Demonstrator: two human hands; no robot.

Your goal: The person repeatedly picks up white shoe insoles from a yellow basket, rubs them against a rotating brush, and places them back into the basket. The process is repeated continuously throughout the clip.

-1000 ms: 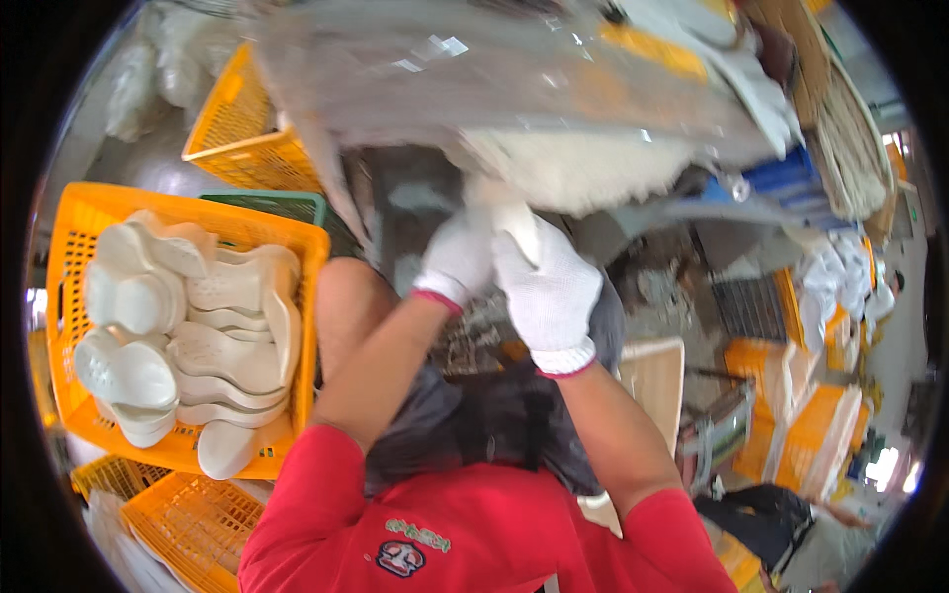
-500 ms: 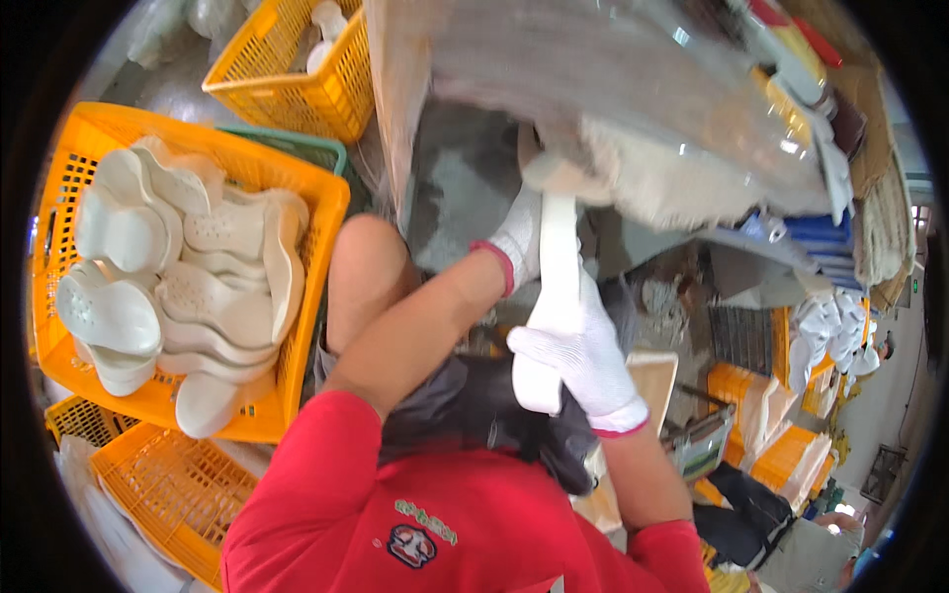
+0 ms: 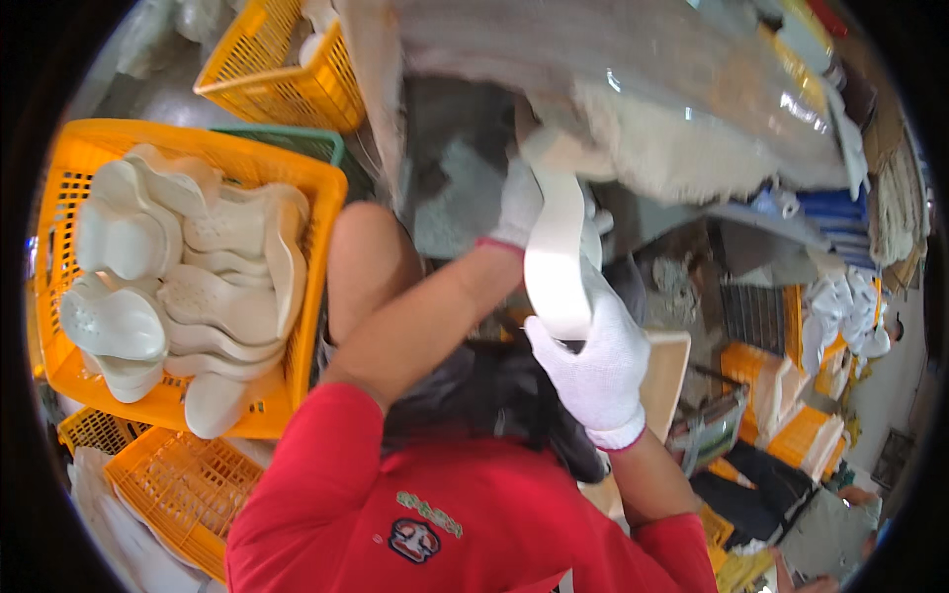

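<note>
A smooth white piece shaped like a shoe sole (image 3: pixel 556 272) stretches between my gloved hands, its broad face turned up. My right hand (image 3: pixel 598 366), in a white knit glove, grips the near end, thumb at the left edge and fingers behind. My left hand (image 3: pixel 516 203), gloved alike, wraps the far part from the left and below; the piece hides most of its fingers. The far end lies against or just under a pale, fuzzy wheel-like pad (image 3: pixel 643 148); whether they touch I cannot tell. To my left, an orange crate (image 3: pixel 321 257) holds several similar white, curved pieces, some with small holes.
Cloudy plastic sheeting (image 3: pixel 474 40) hangs ahead above the pad. Another orange crate (image 3: pixel 341 94) stands at the far left, and an orange basket (image 3: pixel 183 489) at the near left. On the right are stacked crates (image 3: pixel 761 385), white bundles (image 3: pixel 835 306) and another person (image 3: pixel 830 534).
The piece has turned so its broad face shows rather than its narrow side. My right hand has shifted its grip and moved slightly right; my left hand stays near the far end.
</note>
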